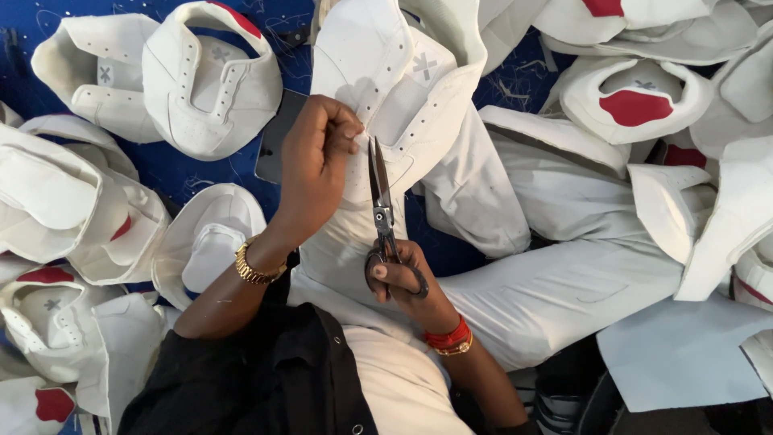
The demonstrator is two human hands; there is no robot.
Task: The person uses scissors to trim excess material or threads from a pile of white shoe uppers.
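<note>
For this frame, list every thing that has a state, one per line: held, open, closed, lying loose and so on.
Left hand: closed, pinching the shoe upper's edge.
Right hand: fingers through the scissor handles.
Scissors: held upright, blades nearly closed, tips at the upper.
White shoe upper: held up, being trimmed.
Other white uppers: lying loose around.
Blue surface: partly covered, with thread scraps.

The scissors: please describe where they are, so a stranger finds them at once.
On the blue table covered with white shoe uppers, look at the centre. There the right hand holds the scissors, blades up, beside the left hand. They are the only dark metal tool there.
</note>
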